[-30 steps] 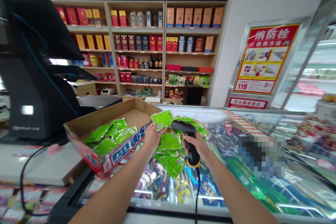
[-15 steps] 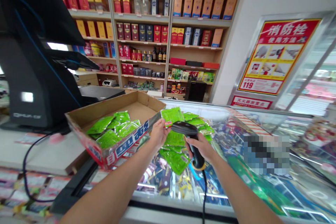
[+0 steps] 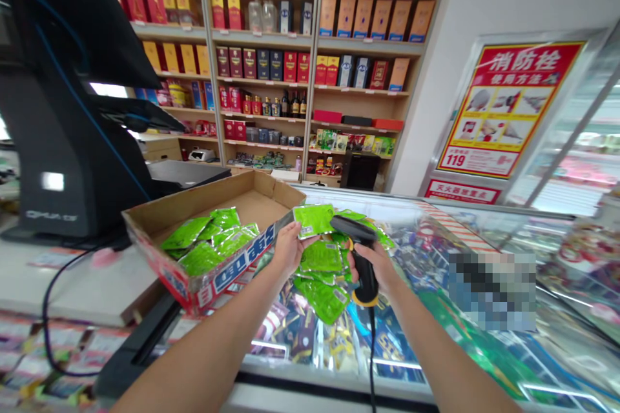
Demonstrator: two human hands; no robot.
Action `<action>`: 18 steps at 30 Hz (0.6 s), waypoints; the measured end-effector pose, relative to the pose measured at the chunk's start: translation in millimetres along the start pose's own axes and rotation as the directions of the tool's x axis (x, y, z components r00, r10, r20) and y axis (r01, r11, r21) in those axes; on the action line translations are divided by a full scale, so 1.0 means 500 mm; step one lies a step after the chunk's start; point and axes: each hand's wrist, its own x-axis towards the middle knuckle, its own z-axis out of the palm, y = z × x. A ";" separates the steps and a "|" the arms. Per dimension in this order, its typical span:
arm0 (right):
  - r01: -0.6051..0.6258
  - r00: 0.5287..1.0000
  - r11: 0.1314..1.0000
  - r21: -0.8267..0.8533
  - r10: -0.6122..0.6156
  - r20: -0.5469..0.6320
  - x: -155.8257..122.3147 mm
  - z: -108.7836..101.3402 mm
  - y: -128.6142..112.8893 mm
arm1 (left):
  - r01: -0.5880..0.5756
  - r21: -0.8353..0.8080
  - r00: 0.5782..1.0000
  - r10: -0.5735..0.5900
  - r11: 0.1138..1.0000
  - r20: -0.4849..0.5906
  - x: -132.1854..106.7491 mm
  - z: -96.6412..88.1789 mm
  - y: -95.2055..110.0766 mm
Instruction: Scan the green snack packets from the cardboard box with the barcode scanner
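Observation:
My left hand [image 3: 289,248] pinches the near left corner of a green packet [image 3: 314,219], held up above the counter. My right hand [image 3: 374,266] wraps round the handle of a black barcode scanner [image 3: 364,281] with yellow trim. The scanner's head points left and sits just right of the packet. Under both hands, a loose pile of green packets [image 3: 322,299] lies on the glass counter [image 3: 271,361]. To the left, an open cardboard box [image 3: 194,290] holds several more green packets [image 3: 206,257].
A black point-of-sale terminal [image 3: 62,161] rises at the left, with its cable [image 3: 46,316] looping down. The scanner's cord [image 3: 372,348] hangs over the counter's front edge. Shelves of boxed goods [image 3: 264,84] stand behind. A red-and-yellow poster [image 3: 513,110] is on the right wall.
The scanner has shifted slightly right and tilted, its head now away from the red light spot seen earlier at the packet. The held packet has turned a little and shows its label corner.

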 end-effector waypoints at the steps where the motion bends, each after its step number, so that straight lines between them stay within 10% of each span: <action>1: 0.011 1.000 0.999 0.041 -0.010 -0.025 0.002 -0.004 -0.002 | 0.010 0.019 1.000 -0.010 1.000 -0.008 -0.001 -0.001 0.003; 10: 0.042 0.991 0.976 0.214 -0.014 -0.131 0.020 -0.032 -0.008 | -0.078 0.448 0.992 0.116 0.890 -0.058 0.029 -0.035 -0.009; 14: 0.047 0.992 0.980 0.192 -0.023 -0.124 0.018 -0.025 -0.004 | -0.336 0.743 0.888 0.457 0.579 0.046 0.032 -0.042 -0.009; 18: 0.048 0.991 0.980 0.193 -0.023 -0.131 0.018 -0.022 -0.004 | -0.418 0.888 0.790 0.559 0.192 0.250 0.011 -0.016 0.031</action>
